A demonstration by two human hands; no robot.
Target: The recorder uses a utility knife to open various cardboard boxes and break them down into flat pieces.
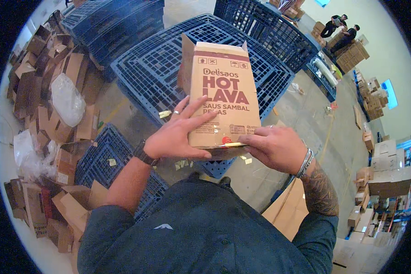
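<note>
A brown cardboard box (226, 96) with dark red print lies before me on a blue plastic pallet (146, 68), its far flaps standing up. My left hand (178, 134) rests on the box's left side and near left corner, fingers spread, with nothing gripped. At the near edge my right hand (271, 144) is closed on a slim yellow cutter knife (235, 144). The knife's tip points left, along the box's near edge next to a round red mark. My right fingers hide the rest of its handle.
Flattened and opened cartons (55, 91) with clear plastic bags (67, 100) are heaped on the left. Blue pallets (114, 27) are stacked at the back; another pallet (114, 160) lies low left. Two people (345, 34) stand by stacked boxes far right. Yellow scraps litter the floor.
</note>
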